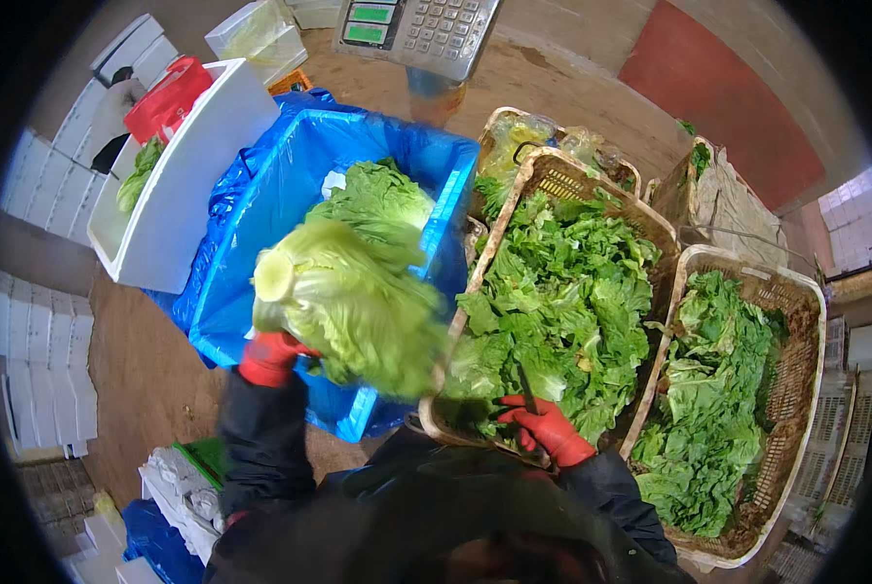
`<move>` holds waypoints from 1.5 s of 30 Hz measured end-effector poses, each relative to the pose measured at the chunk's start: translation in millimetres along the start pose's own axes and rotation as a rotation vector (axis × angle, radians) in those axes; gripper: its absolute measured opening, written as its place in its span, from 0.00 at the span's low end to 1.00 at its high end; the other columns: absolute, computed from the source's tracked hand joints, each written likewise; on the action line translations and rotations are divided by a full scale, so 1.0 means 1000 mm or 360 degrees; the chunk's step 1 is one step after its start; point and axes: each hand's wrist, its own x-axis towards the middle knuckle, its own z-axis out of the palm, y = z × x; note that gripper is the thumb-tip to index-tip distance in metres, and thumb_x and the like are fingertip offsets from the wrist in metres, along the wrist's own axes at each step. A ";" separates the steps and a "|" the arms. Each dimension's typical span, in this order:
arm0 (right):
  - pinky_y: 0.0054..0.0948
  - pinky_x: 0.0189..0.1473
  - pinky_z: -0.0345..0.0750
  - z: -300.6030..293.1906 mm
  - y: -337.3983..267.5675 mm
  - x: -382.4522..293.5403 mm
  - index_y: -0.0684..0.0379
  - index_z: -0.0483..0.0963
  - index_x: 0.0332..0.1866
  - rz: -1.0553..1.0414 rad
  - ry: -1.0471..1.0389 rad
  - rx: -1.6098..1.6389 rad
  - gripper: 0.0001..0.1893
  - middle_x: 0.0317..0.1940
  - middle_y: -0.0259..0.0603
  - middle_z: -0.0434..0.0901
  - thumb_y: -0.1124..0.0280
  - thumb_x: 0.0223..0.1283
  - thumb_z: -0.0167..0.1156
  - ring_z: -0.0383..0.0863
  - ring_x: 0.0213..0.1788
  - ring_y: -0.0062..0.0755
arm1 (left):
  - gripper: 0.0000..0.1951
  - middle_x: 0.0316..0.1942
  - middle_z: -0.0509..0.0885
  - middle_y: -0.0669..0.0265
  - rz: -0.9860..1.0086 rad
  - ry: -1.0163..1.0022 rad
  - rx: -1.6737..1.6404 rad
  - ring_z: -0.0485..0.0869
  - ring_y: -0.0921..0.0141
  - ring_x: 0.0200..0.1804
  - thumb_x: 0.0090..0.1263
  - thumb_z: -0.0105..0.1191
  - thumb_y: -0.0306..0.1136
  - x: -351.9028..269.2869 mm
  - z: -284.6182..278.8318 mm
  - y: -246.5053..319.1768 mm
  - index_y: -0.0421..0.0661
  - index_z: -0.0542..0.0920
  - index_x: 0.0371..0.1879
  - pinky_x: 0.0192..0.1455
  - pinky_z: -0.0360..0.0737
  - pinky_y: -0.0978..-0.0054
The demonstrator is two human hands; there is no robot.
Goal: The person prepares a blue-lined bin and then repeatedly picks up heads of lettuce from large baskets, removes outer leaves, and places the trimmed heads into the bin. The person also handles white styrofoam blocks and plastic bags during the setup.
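Observation:
A large leafy lettuce head, its pale cut stem facing left, is in the grip of my red-gloved left hand. It hangs over a bin lined with blue plastic, and its leaf ends are blurred. Inside that bin lies another green lettuce head, partly hidden by the held one. My right hand, also in a red glove, holds a knife with its dark blade pointing up. This hand is over the near end of a plastic crate full of loose green leaves.
A second crate of leaves stands at the right. Beyond the bin is a scale's keypad and display. A white foam box holding a red bag adjoins the bin's left side. A person is near stacked foam boxes.

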 end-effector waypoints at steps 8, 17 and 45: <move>0.29 0.56 0.70 0.032 0.050 0.017 0.53 0.62 0.67 -0.0323 -0.0067 -0.0768 0.24 0.52 0.41 0.77 0.63 0.68 0.49 0.72 0.55 0.27 | 0.53 0.61 0.71 0.54 -0.0212 -0.0833 0.0689 0.68 0.53 0.63 0.31 0.73 0.31 0.070 -0.008 -0.168 0.64 0.65 0.67 0.66 0.64 0.60; 0.36 0.42 0.80 -0.144 -0.031 -0.111 0.47 0.65 0.64 -0.0412 0.1850 -0.2084 0.38 0.59 0.54 0.70 0.60 0.42 0.71 0.81 0.44 0.47 | 0.59 0.65 0.67 0.60 -0.0469 -0.1231 0.1510 0.61 0.58 0.69 0.25 0.74 0.39 0.081 0.034 -0.200 0.73 0.59 0.67 0.69 0.44 0.41; 0.29 0.39 0.73 -0.377 0.060 -0.100 0.63 0.70 0.56 -0.0872 0.1827 -0.0393 0.23 0.46 0.46 0.79 0.60 0.60 0.58 0.77 0.37 0.33 | 0.52 0.57 0.71 0.60 -0.0985 -0.0859 -0.1233 0.73 0.67 0.52 0.49 0.64 0.23 0.124 0.513 0.113 0.49 0.45 0.72 0.50 0.75 0.71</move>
